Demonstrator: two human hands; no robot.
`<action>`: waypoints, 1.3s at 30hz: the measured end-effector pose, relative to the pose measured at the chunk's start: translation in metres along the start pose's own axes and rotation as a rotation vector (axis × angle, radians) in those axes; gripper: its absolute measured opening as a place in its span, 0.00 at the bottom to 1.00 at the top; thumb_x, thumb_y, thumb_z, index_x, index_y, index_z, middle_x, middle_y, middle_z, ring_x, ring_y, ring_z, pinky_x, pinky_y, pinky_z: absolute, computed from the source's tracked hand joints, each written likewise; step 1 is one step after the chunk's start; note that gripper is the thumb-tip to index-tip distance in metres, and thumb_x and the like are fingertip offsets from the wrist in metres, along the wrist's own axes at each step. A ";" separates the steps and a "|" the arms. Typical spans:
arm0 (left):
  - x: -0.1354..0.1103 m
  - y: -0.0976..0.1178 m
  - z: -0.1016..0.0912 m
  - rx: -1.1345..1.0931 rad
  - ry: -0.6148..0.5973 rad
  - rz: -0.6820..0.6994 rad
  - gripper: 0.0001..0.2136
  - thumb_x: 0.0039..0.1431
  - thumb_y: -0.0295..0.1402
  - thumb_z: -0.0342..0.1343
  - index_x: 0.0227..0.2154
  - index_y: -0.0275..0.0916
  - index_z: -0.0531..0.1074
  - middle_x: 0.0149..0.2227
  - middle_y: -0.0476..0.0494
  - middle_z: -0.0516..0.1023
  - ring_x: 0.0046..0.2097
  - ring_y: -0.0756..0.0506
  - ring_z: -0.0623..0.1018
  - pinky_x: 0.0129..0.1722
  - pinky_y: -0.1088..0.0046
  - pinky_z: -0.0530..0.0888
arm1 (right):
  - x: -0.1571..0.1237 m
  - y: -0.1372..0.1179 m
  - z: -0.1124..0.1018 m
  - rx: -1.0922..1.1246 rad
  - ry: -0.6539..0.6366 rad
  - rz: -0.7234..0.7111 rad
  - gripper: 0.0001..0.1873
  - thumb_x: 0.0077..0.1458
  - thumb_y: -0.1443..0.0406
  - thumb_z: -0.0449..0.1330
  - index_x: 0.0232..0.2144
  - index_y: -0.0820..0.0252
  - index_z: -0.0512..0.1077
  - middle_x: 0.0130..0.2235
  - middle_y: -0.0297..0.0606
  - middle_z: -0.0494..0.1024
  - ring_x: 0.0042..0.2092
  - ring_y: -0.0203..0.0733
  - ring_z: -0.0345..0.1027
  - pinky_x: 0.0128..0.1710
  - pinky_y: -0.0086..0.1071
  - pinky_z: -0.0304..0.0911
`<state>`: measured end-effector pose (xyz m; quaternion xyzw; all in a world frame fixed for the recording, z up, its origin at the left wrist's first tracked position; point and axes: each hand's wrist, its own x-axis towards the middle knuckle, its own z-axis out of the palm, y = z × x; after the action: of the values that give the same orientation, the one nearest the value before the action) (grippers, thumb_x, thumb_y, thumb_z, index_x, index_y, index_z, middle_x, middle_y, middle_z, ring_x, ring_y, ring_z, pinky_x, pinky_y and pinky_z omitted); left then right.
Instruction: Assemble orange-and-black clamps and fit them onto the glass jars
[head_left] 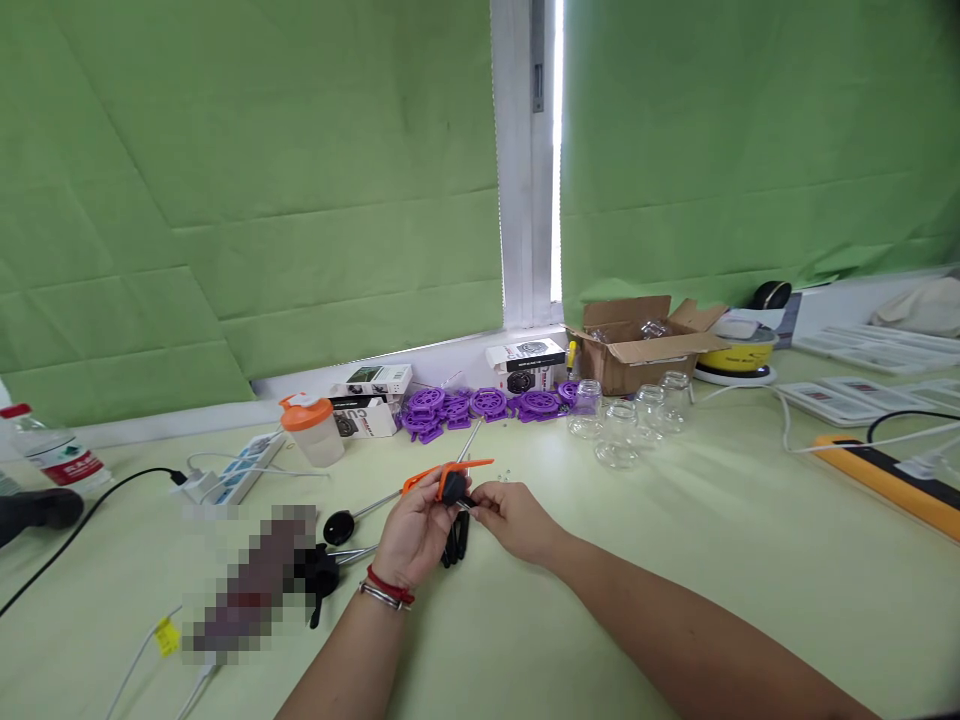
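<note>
My left hand (412, 530) is closed round a small black part (453, 487) fitted to an orange plastic piece (450, 470), held just above the table. My right hand (514, 515) pinches the same black part from the right with its fingertips. More black pieces (455, 540) hang or lie just below the hands. A metal rod with a black knob (341, 525) lies on the table to the left, beside another black part (321, 575).
Purple plastic wheels (487, 405), small boxes (371, 385) and an orange-lidded cup (309, 428) line the back wall. Several glass jars (622, 420) stand by an open cardboard box (637, 345). A power strip (236, 465) and cables lie left; an orange-black strip (889, 480) lies right.
</note>
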<state>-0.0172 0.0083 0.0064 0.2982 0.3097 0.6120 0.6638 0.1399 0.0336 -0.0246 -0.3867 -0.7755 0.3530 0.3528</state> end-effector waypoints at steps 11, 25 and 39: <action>-0.007 0.007 0.000 0.413 -0.013 0.030 0.15 0.54 0.40 0.52 0.42 0.37 0.71 0.31 0.46 0.71 0.27 0.52 0.68 0.21 0.78 0.60 | 0.004 -0.002 0.000 -0.032 0.008 -0.020 0.09 0.53 0.66 0.51 0.27 0.59 0.71 0.21 0.29 0.66 0.23 0.32 0.55 0.24 0.25 0.50; 0.003 0.007 -0.012 0.347 0.158 0.148 0.20 0.48 0.48 0.57 0.36 0.36 0.67 0.27 0.48 0.72 0.25 0.53 0.69 0.21 0.78 0.60 | 0.007 -0.010 0.024 -0.438 0.040 0.315 0.17 0.46 0.54 0.60 0.33 0.60 0.70 0.31 0.43 0.76 0.32 0.45 0.69 0.27 0.31 0.57; 0.008 -0.004 -0.015 0.335 0.162 0.134 0.18 0.51 0.45 0.56 0.36 0.35 0.70 0.34 0.43 0.73 0.28 0.52 0.69 0.24 0.76 0.64 | 0.002 0.005 -0.006 -0.348 0.002 0.386 0.05 0.44 0.65 0.57 0.20 0.60 0.66 0.23 0.38 0.71 0.24 0.38 0.63 0.20 0.28 0.49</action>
<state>-0.0259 0.0164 -0.0068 0.3742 0.4392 0.6167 0.5355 0.1459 0.0391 -0.0252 -0.5829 -0.7360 0.2746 0.2075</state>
